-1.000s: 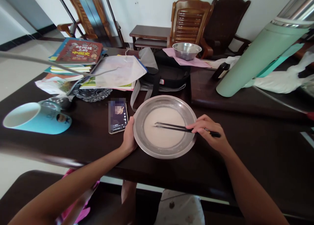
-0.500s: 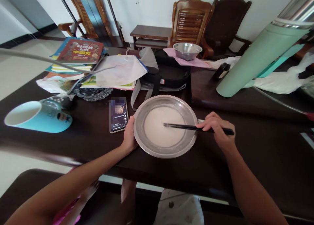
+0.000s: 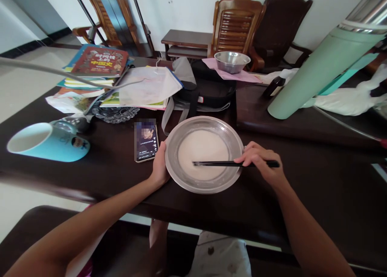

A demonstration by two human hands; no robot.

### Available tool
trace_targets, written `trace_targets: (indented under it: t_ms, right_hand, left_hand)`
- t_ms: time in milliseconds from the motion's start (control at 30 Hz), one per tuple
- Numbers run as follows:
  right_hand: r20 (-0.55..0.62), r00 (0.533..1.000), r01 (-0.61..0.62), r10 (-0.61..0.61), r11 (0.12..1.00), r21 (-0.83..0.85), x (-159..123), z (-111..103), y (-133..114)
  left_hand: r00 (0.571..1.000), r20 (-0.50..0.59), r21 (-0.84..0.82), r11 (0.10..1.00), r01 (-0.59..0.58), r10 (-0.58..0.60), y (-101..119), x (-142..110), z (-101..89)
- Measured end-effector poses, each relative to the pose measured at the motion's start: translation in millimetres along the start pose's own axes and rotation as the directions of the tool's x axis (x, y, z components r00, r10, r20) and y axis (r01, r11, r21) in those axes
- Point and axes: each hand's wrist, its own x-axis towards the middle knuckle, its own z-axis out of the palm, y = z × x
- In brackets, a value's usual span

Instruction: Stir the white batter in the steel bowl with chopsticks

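Note:
A wide metal bowl holds a pale, milky liquid and sits near the front of the dark table. My left hand grips the bowl's left side, thumb on the rim and the other fingers hidden below it. In my right hand is a pair of black chopsticks, held almost level over the bowl's right rim. Their tips are in the liquid, left of its middle. Just left of the bowl lies a phone with its screen lit.
At left stands a light blue mug. Behind are a glass dish, stacked books, a black bag and a smaller metal bowl. A tall green flask rises at right.
My right hand has moved left and slightly toward me, carrying the chopstick tips left and lower through the liquid. The left hand and bowl have stayed put.

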Motion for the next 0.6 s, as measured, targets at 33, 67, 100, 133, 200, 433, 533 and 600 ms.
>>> trace_targets:
  t_ms: [33,67,100,133,200,433,533,600]
  right_hand:
    - [0.039,0.999,0.007,-0.006,1.000,-0.012,0.6,1.1,-0.5]
    - [0.058,0.998,0.014,-0.012,0.999,-0.031,1.2,1.7,-0.8]
    - [0.052,0.999,0.016,-0.014,0.998,-0.052,1.5,1.6,-0.9]
    - [0.022,1.000,0.015,-0.014,0.997,-0.070,1.6,0.6,-0.6]
    - [-0.073,0.997,0.007,-0.013,0.997,-0.076,0.9,-2.6,0.6]
    - [0.055,0.998,0.028,-0.026,0.999,-0.038,1.0,2.4,-1.1]
    - [-0.015,0.999,0.027,-0.029,0.995,-0.095,1.3,2.3,-0.9]
    - [-0.107,0.994,0.005,-0.014,0.997,-0.078,0.0,-0.8,0.4]
  left_hand:
    - [1.000,-0.009,0.005,1.000,-0.003,0.003,-0.2,0.4,-0.4]
    - [1.000,-0.019,0.012,1.000,-0.005,0.005,-0.4,0.7,-0.7]
    - [1.000,-0.025,0.018,1.000,-0.005,0.006,-0.7,1.1,-0.8]
    - [1.000,-0.024,0.023,1.000,-0.004,0.004,-0.9,1.3,-0.9]
    - [1.000,-0.004,0.024,1.000,0.001,-0.001,-1.2,1.6,-0.9]
    - [0.999,-0.044,0.018,1.000,0.003,-0.002,-0.4,0.8,-1.0]
    - [0.997,-0.070,0.021,0.999,0.026,-0.024,1.4,-0.2,0.0]
    - [0.998,-0.051,0.022,0.999,0.028,-0.027,2.3,-0.9,1.3]
